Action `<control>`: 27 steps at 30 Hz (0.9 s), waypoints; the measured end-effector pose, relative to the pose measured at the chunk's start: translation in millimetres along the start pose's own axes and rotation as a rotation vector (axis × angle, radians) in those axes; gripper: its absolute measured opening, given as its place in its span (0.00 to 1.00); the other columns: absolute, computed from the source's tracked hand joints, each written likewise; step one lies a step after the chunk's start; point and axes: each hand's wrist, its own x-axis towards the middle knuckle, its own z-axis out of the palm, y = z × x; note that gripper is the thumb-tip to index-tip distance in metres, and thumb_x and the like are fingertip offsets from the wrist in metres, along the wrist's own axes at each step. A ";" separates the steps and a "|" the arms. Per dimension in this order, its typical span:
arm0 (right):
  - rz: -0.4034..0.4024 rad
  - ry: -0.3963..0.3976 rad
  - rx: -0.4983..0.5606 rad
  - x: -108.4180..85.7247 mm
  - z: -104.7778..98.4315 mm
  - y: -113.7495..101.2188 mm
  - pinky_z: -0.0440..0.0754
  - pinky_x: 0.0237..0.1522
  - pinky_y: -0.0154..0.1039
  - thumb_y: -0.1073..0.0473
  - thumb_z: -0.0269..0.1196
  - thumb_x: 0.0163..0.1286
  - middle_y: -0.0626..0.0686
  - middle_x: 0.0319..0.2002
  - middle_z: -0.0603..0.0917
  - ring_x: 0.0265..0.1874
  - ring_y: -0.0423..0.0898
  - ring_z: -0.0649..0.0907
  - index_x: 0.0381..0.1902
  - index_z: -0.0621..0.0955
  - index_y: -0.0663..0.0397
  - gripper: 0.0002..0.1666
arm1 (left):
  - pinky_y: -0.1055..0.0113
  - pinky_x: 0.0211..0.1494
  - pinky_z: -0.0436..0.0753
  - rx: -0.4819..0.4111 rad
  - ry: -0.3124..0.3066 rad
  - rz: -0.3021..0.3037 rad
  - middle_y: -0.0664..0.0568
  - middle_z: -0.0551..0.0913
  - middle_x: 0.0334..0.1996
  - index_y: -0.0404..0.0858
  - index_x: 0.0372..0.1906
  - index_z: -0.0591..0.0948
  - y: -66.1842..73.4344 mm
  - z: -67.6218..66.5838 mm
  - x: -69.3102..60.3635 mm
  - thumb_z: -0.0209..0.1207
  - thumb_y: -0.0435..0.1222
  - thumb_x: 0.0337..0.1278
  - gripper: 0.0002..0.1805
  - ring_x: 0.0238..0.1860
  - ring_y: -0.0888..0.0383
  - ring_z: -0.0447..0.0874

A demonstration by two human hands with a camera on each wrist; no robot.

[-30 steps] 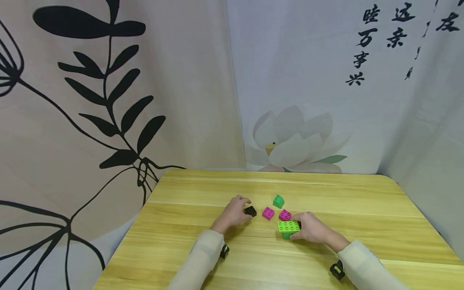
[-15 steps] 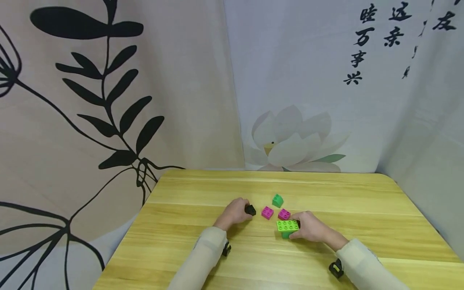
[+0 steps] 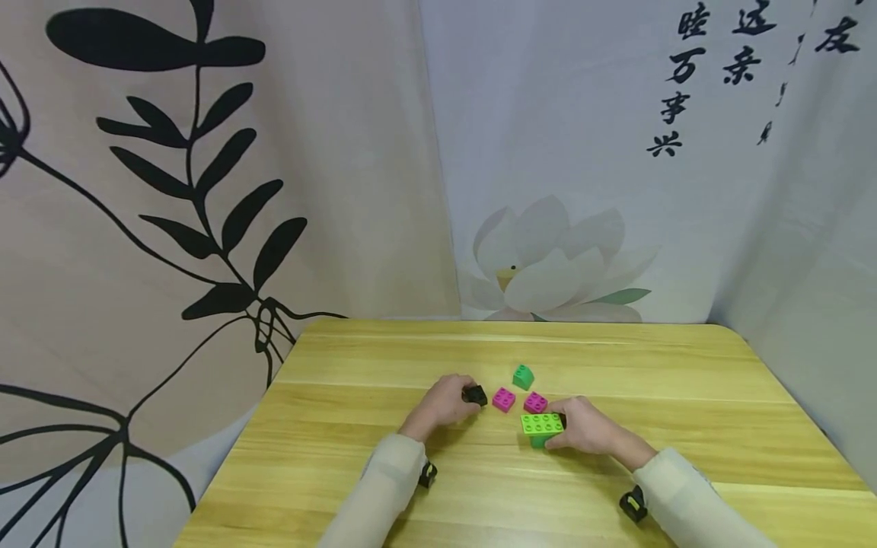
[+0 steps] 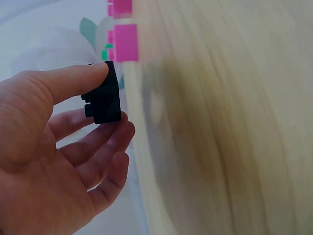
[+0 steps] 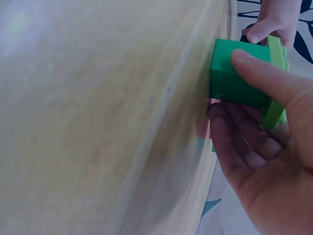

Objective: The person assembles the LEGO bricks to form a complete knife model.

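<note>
My left hand (image 3: 444,403) pinches a black toy brick (image 3: 475,395) between thumb and fingers. In the left wrist view the black brick (image 4: 105,98) has its studs facing left, toward the palm side. My right hand (image 3: 589,428) grips a green brick (image 3: 539,441) with a lime-green studded plate (image 3: 542,424) on top of it. The thumb lies along the green brick (image 5: 230,73) in the right wrist view. A small dark part (image 3: 563,420) shows between the lime plate and the right hand; its kind is hidden.
Two magenta bricks, one on the left (image 3: 503,399) and one on the right (image 3: 535,403), lie between the hands. Behind them is a green brick (image 3: 523,377) with a sloped side. All lie on a wooden table (image 3: 617,358), with a printed curtain (image 3: 370,152) beyond its far edge.
The left fingers have come together on the black brick, which has shifted slightly toward the magenta bricks. My right hand stays on the green brick and lime plate. The head view shifts slightly.
</note>
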 end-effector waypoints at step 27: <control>0.010 -0.017 0.016 1.4 0.3 0.5 0.76 0.35 0.35 0.55 0.76 0.47 0.42 0.35 0.81 0.32 0.39 0.77 0.43 0.83 0.56 0.25 | 0.72 0.40 0.76 -0.097 0.045 0.222 0.55 0.81 0.38 0.37 0.52 0.79 50.1 3.4 -15.8 0.64 0.38 0.56 0.19 0.41 0.54 0.80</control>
